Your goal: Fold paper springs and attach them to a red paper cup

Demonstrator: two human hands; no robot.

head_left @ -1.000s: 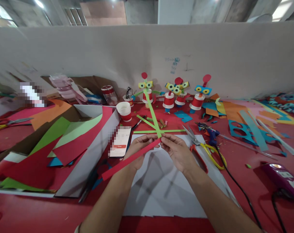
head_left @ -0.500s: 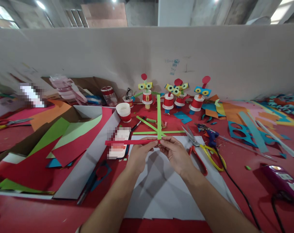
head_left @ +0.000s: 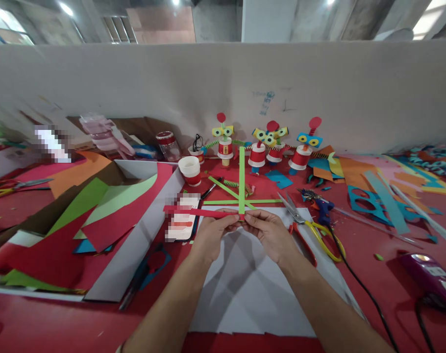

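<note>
My left hand (head_left: 213,235) and my right hand (head_left: 267,230) meet above the white paper sheets (head_left: 252,294), fingers pinched. Between them is the joint of two paper strips set at a right angle. A red paper strip (head_left: 193,212) runs out to the left past my left hand. The green paper strip (head_left: 242,179) points away from me, toward the wall. Both hands grip the small folded end where the strips cross. Beyond, on the red table, lie more loose green strips (head_left: 215,202) and a coiled green paper spring (head_left: 231,184).
Scissors with yellow and red handles (head_left: 320,240) and a blue glue gun (head_left: 323,211) lie to the right. A phone (head_left: 184,218) and a box of coloured paper (head_left: 131,245) are at left. Several paper-cup figures (head_left: 258,154) and stacked cups (head_left: 189,171) stand behind.
The red strip's far end has tilted up slightly. Both hands still pinch the same joint, and the whole view has shifted a little.
</note>
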